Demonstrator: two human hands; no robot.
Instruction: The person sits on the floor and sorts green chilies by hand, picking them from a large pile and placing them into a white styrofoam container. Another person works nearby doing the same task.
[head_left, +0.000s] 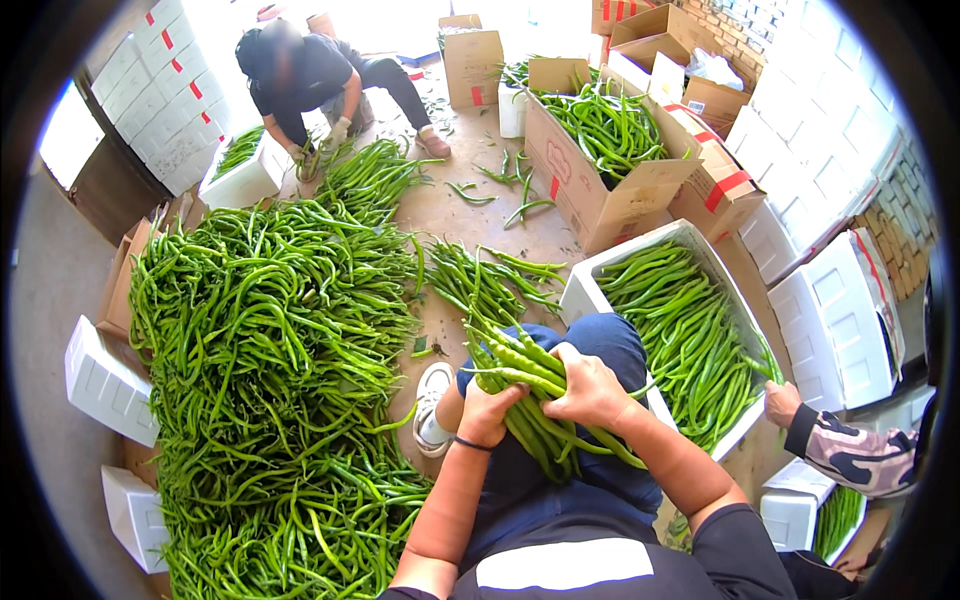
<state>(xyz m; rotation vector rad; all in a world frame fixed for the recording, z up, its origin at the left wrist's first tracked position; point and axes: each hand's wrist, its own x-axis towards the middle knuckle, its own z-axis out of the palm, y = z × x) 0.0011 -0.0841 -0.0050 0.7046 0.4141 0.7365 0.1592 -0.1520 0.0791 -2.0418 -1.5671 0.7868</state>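
A bundle of long green chili peppers (529, 409) lies across my lap, gathered between both hands. My left hand (487, 411) grips its left side, thumb over the top. From the right, my right hand (589, 386) closes around the peppers near their upper ends. Just beyond my knees a smaller loose pile of peppers (480, 281) rests on the floor. To my right stands a white foam box (581, 289) with peppers laid lengthwise in it. A large heap of peppers (277, 337) spreads over the floor on my left.
Another person's hand (782, 403) holds peppers at the foam box's right edge. A crouching person (315, 82) handles peppers at the heap's far end. An open cardboard box (570, 172) full of peppers stands ahead right. White foam boxes (817, 135) are stacked along the right wall.
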